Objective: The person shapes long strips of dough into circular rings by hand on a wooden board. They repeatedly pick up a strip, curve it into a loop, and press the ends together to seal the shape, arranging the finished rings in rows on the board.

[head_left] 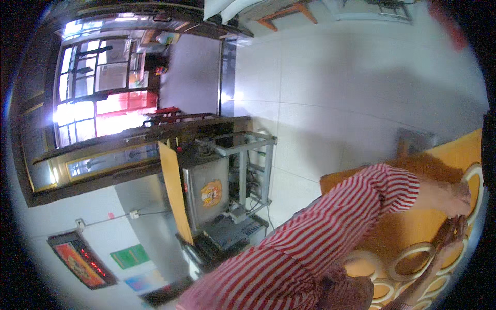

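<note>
My left arm in a red-and-white striped sleeve reaches across to the right edge of the view. My left hand (pixel 457 200) is closed at the rim of a cream-coloured ring (pixel 478 199). Just below it, my right hand (pixel 454 228) has its fingers drawn together close to the left fingertips; what they hold, if anything, is too small to make out. Several more cream rings lie on the orange-yellow tabletop (pixel 382 235), one ring (pixel 398 263) apart from my right forearm and others partly behind it.
Beyond the table stretches a pale tiled floor (pixel 310 77). A metal-framed stand (pixel 243 150) with a grey box (pixel 227 232) is to the left of my sleeve. Farther left are a dark-framed doorway (pixel 139 126) and a wall with a red-lit sign (pixel 82 261).
</note>
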Demonstrator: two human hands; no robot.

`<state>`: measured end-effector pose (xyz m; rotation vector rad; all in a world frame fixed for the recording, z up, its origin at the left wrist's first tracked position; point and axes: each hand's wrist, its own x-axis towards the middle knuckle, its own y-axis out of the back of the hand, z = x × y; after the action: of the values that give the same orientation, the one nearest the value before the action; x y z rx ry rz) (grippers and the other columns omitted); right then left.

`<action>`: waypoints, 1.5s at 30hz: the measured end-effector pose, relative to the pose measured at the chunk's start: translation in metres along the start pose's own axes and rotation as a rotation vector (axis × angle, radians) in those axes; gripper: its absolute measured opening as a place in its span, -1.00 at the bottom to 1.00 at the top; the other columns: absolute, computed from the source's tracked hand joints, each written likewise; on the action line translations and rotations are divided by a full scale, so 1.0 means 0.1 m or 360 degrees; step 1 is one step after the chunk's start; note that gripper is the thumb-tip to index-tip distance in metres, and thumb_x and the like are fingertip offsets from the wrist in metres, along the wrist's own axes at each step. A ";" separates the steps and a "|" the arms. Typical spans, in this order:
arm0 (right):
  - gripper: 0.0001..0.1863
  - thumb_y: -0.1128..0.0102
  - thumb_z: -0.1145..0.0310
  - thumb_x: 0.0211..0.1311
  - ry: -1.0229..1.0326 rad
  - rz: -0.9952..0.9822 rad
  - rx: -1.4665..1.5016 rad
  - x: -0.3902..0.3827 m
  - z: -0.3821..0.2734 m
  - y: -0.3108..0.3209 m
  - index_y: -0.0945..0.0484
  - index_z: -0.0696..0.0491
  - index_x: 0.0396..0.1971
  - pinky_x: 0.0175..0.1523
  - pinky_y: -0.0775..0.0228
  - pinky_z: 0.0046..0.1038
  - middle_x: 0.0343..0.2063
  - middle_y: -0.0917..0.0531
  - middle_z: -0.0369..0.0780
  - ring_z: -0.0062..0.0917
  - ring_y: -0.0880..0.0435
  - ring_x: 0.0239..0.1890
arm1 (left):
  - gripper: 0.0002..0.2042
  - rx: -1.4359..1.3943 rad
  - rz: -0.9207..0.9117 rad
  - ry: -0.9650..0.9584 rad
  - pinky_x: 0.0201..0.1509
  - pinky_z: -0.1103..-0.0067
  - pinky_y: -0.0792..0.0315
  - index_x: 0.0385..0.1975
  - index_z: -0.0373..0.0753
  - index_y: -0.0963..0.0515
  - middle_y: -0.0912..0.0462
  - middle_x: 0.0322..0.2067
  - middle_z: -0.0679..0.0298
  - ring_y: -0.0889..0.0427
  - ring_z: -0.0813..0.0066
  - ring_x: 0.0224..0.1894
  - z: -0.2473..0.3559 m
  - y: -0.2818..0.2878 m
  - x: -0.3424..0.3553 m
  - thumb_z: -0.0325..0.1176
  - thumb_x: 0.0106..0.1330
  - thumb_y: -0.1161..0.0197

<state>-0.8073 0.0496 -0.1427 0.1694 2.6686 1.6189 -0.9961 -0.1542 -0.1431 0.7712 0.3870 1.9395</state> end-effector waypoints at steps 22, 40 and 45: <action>-0.69 -0.09 0.41 0.26 0.0226 -0.0219 -0.0768 -0.21 0.48 0.51 -0.62 0.10 -0.02 0.23 -0.37 -0.21 0.06 -0.61 -0.09 -0.24 -0.55 0.12 | -0.75 -0.0143 0.0194 -0.0028 -0.06 0.26 -0.45 -0.35 -0.23 -0.61 -0.59 -0.34 0.09 -0.57 0.10 -0.17 0.32 -0.36 0.33 -0.19 0.14 -0.36; -0.71 -0.40 0.41 0.05 0.0142 0.0293 -0.0025 0.32 -0.69 0.18 -0.66 0.01 -0.17 0.11 -0.19 -0.25 -0.01 -0.60 -0.28 -0.38 -0.51 0.05 | -0.82 0.0128 0.0215 0.0228 0.15 0.31 -0.46 -0.29 -0.31 -0.65 -0.57 -0.06 0.20 -0.55 0.16 0.03 0.33 -0.01 -0.19 -0.46 0.10 -0.43; -0.74 -0.40 0.47 0.01 0.0032 0.0385 0.0009 0.31 -0.82 0.12 -0.69 0.04 -0.22 0.10 -0.20 -0.28 -0.10 -0.59 -0.28 -0.36 -0.53 -0.02 | -0.81 0.0264 0.0272 0.0132 0.17 0.27 -0.42 -0.30 -0.31 -0.63 -0.57 -0.05 0.17 -0.55 0.13 0.04 0.36 -0.06 -0.21 -0.51 0.07 -0.42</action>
<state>-0.8428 -0.0142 -0.0928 0.4970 2.7591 1.6804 -0.9611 -0.1719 -0.1275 0.8554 0.5533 2.1241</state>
